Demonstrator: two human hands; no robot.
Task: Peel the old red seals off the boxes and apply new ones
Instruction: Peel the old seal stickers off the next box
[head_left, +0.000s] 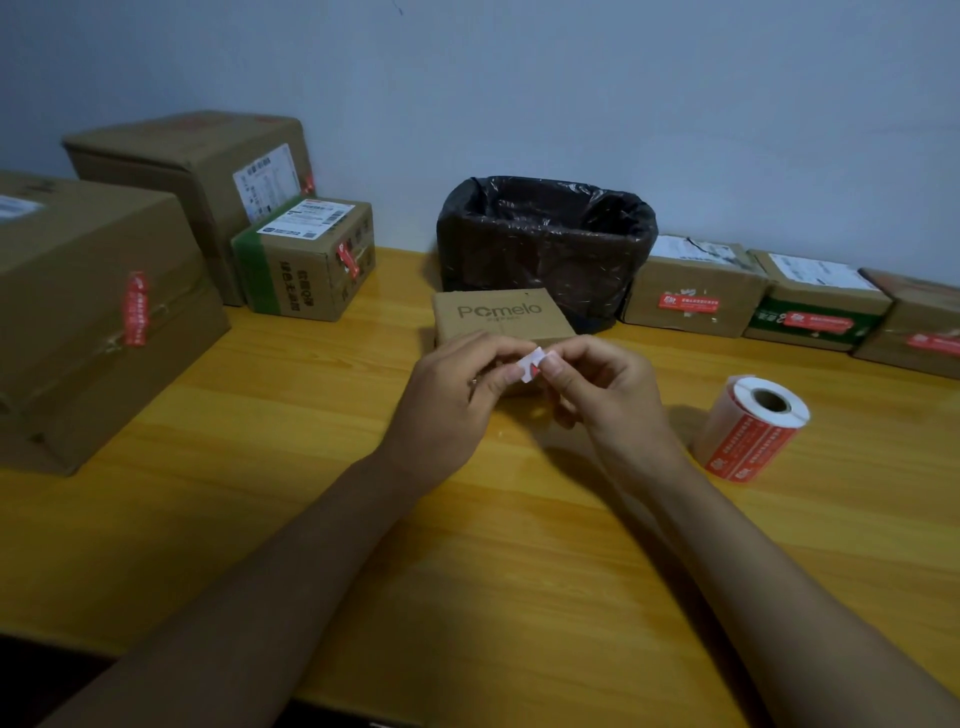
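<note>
1. At centre, above a wooden table (311, 467), the left hand (447, 410) and right hand (602, 395) both pinch one small seal (532, 364) (white backing up, red barely showing) between thumb and fingertips.
2. Just beyond, at 12 o'clock, sits a Pomelo box (501, 317), with a black-lined bin (545, 244) behind it.
3. A roll of red seals (750, 428) stands at 3 o'clock.
4. Sealed cartons line 9 to 10 o'clock and 2 o'clock.
</note>
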